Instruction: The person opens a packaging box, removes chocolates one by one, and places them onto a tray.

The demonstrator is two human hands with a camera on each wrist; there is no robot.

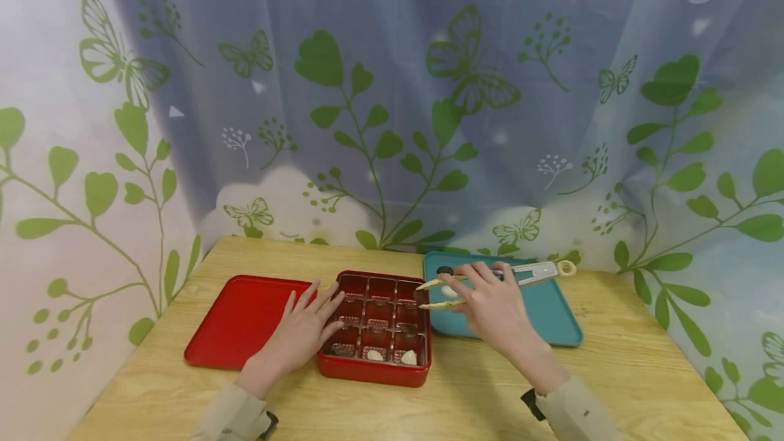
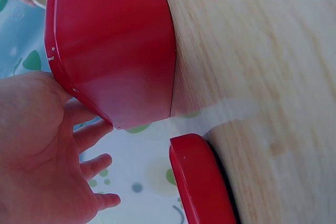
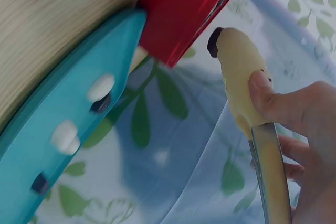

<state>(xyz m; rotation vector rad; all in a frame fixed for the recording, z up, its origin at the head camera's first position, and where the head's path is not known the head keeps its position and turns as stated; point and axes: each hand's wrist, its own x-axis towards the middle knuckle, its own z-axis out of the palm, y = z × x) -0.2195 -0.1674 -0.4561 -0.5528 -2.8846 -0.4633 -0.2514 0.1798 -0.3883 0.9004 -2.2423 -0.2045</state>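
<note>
My right hand (image 1: pixel 497 310) grips metal tongs (image 1: pixel 535 273) with pale yellow tips. Between those tips is a small dark chocolate-like piece (image 3: pixel 213 42), over the right side of a red box (image 1: pixel 375 367). A clear insert divides the box into several compartments. In its front row lie a dark piece (image 1: pixel 343 349) at left and white pieces (image 1: pixel 408 357) in the middle and right. My left hand (image 1: pixel 302 329) rests at the box's left rim, fingers spread. On the teal tray (image 1: pixel 539 322) are white pieces (image 3: pixel 65 137) and dark pieces (image 3: pixel 40 183), partly hidden by the right hand in the head view.
A flat red lid (image 1: pixel 241 322) lies left of the box, partly under the left hand. The teal tray stands directly right of the box. Behind the wooden table (image 1: pixel 471 400) hangs a curtain (image 1: pixel 392 87) with leaf and butterfly prints.
</note>
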